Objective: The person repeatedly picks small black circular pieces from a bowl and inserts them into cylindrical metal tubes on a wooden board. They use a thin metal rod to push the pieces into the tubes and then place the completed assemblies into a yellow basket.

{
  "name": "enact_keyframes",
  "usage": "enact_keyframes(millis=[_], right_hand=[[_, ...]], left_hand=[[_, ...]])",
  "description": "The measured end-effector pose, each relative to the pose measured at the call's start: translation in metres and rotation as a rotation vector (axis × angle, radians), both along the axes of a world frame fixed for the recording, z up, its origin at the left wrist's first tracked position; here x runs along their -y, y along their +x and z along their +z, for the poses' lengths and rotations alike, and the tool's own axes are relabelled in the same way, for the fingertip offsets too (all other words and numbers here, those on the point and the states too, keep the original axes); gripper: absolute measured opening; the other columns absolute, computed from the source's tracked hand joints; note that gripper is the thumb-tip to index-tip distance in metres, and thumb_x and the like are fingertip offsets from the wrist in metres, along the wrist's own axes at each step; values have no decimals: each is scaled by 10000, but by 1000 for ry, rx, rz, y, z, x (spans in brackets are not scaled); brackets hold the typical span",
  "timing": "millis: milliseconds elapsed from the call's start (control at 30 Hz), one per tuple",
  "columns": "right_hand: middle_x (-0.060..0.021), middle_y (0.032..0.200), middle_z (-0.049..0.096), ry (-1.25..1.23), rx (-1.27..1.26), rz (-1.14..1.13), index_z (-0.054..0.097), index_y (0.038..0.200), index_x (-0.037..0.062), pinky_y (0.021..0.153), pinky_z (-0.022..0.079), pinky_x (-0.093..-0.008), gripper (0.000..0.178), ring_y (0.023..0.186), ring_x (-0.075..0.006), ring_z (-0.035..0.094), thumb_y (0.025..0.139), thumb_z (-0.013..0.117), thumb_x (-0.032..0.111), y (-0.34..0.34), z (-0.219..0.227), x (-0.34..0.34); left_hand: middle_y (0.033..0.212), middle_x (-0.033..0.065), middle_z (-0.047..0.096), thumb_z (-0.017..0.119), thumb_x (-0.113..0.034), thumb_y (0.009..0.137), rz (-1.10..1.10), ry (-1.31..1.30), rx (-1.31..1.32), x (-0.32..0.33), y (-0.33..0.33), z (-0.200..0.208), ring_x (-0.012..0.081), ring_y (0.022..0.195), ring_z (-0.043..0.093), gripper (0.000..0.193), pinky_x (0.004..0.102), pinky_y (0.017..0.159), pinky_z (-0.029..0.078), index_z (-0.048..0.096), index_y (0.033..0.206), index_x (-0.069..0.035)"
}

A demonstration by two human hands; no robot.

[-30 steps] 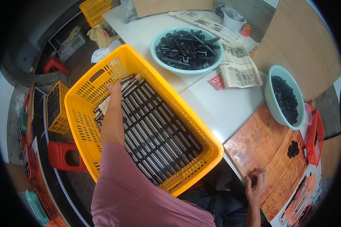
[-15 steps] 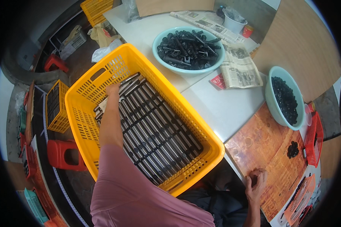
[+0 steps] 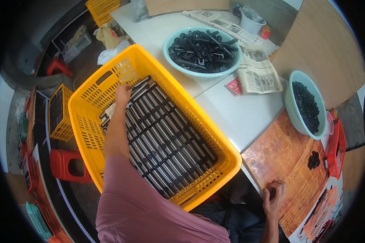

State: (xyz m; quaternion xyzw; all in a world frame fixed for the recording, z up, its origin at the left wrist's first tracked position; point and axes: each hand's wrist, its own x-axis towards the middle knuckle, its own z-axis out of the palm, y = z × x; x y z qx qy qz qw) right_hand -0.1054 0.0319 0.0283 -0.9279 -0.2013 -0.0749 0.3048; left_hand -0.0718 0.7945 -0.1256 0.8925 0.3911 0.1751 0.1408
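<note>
My left arm reaches into a yellow perforated plastic crate [image 3: 82, 117] filled with rows of shiny grey metal rods [image 3: 166, 141] with dark end pieces. At the crate's far left, my left hand [image 3: 123, 94] is by the ends of the upper rods, its fingers bunched together. Whatever may be between those fingertips is hidden. A pale sheet shows under the rods beside that wrist. My right hand [image 3: 275, 196] rests on the near edge of an orange-brown board [image 3: 288, 162]. Its fingers are curled loosely with a gap to the thumb, and nothing shows in it.
A pale blue basin [image 3: 202, 75] of black parts stands beyond the crate, newspaper [image 3: 257, 73] beside it. Another basin [image 3: 290, 99] of small black pieces sits right, near a small black pile [image 3: 313, 160] and red baskets [image 3: 336, 150]. A red stool [image 3: 65, 166] stands left.
My left hand has moved slightly up and to the right, onto the ends of the upper rods. My right hand has stayed in place.
</note>
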Motion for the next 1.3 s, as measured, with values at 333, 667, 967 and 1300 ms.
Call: enact_keyframes(millis=[333, 667, 967, 1300], right_hand=[[-191, 977, 523, -11, -6, -22, 561, 917, 9, 813, 450, -403, 202, 905, -338, 538, 766, 694, 7, -1, 2, 0], [-177, 957, 522, -13, 8, -33, 552, 909, 24, 797, 454, -409, 188, 902, -333, 534, 783, 686, 59, -1, 2, -4], [-179, 979, 528, -23, 47, -8, 554, 923, 30, 792, 456, -408, 183, 895, -340, 535, 805, 682, 86, 0, -3, 0], [-192, 991, 524, -22, -24, -33, 565, 939, 14, 872, 458, -421, 211, 940, -350, 539, 771, 694, 18, -3, 1, 0]], left_hand=[[1049, 193, 690, 727, -183, 863, -54, 211, -188, 17, 4, 25, 385, 951, 681, 201, 491, 807, 557, 713, 971, -14], [1032, 176, 684, 729, -239, 868, -131, 327, -166, 23, 8, 24, 369, 930, 693, 228, 475, 791, 568, 725, 965, -32], [1023, 182, 695, 727, -231, 870, -59, 281, -212, 24, 10, 32, 376, 937, 690, 229, 478, 792, 569, 719, 990, -36], [993, 201, 691, 667, -99, 891, -53, 235, -245, 21, 29, 22, 399, 944, 684, 161, 496, 784, 569, 691, 1031, -23]])
